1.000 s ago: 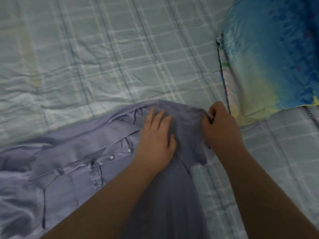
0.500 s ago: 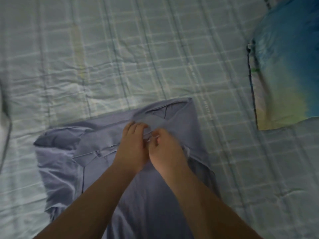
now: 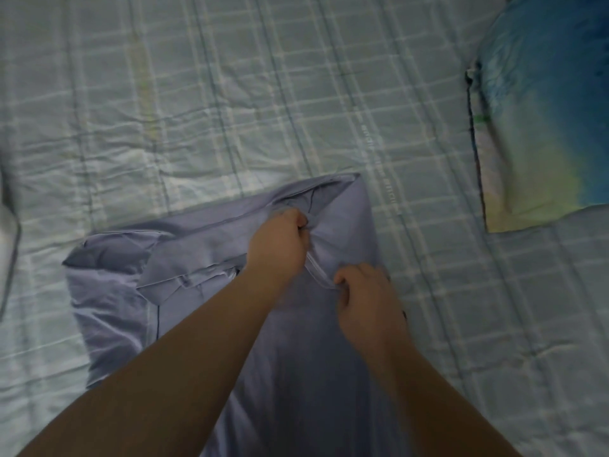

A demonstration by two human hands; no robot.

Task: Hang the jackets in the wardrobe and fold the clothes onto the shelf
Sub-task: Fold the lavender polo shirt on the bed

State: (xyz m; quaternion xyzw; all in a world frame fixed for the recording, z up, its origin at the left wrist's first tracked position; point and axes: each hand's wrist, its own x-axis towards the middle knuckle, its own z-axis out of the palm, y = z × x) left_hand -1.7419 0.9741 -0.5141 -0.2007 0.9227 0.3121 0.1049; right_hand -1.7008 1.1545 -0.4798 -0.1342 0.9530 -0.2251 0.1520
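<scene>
Both hands are clamped: left hand (image 3: 278, 245) and right hand (image 3: 365, 291) pinch the shirt (image 3: 342, 219); keep that edge taut while folding.

We observe dim, bluish, soft lighting; motion blur on the right hand (image 3: 369, 298); wide-angle bending at frame edges.

Lavender shirt (image 3: 211, 268) — partly folded, flat
</scene>
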